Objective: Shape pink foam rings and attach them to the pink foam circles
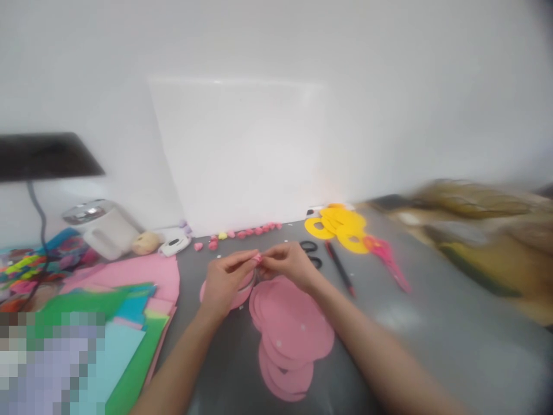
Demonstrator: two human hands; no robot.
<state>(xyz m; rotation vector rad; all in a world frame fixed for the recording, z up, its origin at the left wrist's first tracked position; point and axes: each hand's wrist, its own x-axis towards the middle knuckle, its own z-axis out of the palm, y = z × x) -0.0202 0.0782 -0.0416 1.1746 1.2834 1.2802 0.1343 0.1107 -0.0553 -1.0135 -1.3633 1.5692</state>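
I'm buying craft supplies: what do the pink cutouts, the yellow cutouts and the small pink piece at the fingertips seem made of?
Pink cutouts: probably felt or paper; thin, flat, matte-looking.
Yellow cutouts: likely similar, also flat, without visible shine.
Small pink piece: too small and blurred to tell.

It's pink on the small piece (258,258), soft pink across the cut-outs (298,325), hot pink on one pair of scissors (391,262), bright yellow on the rings (344,221), plain grey over the tabletop (458,328)!

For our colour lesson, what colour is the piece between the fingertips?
The piece looks pink, though blurred, in the head view.
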